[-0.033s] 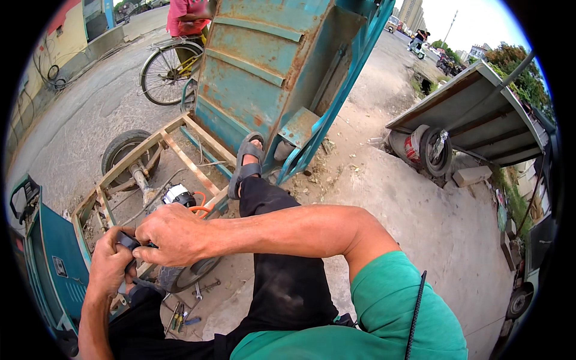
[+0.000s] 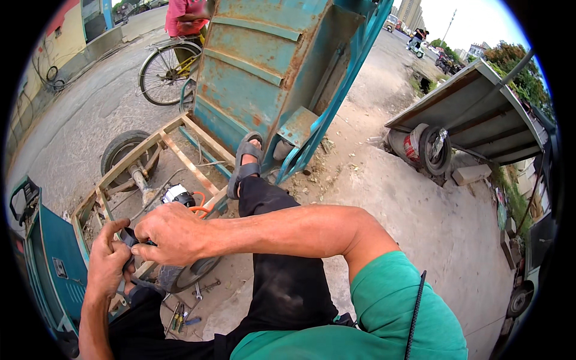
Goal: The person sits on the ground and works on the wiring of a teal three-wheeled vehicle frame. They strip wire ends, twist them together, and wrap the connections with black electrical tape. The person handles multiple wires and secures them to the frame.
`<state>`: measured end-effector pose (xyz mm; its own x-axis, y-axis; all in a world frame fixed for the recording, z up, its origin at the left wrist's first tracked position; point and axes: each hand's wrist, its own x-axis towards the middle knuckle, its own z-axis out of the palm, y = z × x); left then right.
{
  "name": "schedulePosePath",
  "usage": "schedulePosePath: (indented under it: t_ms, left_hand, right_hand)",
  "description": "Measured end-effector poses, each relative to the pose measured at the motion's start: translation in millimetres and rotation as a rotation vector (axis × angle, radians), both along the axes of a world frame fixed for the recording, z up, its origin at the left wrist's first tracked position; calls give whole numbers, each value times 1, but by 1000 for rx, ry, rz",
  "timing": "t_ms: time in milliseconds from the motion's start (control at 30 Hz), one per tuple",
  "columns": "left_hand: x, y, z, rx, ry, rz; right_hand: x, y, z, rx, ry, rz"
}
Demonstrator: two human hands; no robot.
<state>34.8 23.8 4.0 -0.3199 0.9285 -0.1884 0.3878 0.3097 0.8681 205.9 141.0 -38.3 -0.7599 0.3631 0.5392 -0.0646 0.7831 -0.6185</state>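
Note:
Above the near-left corner of a tan metal vehicle frame (image 2: 191,167), my two hands meet around a small dark grey piece (image 2: 126,237). My left hand (image 2: 107,264) is closed on it from the left, the index finger stretched along its top. From the right my right hand (image 2: 174,235) comes in with curled fingers, closed against the same piece; the fingers hide most of it, so its kind cannot be told. Just beyond my right hand sits a silver-and-black motor (image 2: 178,195) with orange cables (image 2: 201,209) on the axle.
A rusty teal cargo bed (image 2: 249,54) stands tipped up ahead, my sandalled foot (image 2: 247,157) by its base. Wheels (image 2: 117,153) flank the frame. Screwdrivers and pliers (image 2: 179,317) and a wrench (image 2: 198,291) lie on the ground. A person in pink (image 2: 183,21) stands by a bicycle (image 2: 170,72).
My left index finger has lifted and straightened slightly over the dark piece. My right hand has hardly moved.

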Motion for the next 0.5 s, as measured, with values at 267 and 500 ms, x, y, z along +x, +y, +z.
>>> schedulePosePath:
  t_ms: [267,500]
  left_hand:
    - [-13,-22,0,279,153,-133]
    - [-12,-17,6,257,573,-396]
  right_hand:
    - [-3,5,7,-79,-109,6]
    - [10,5,13,-67,-267,68]
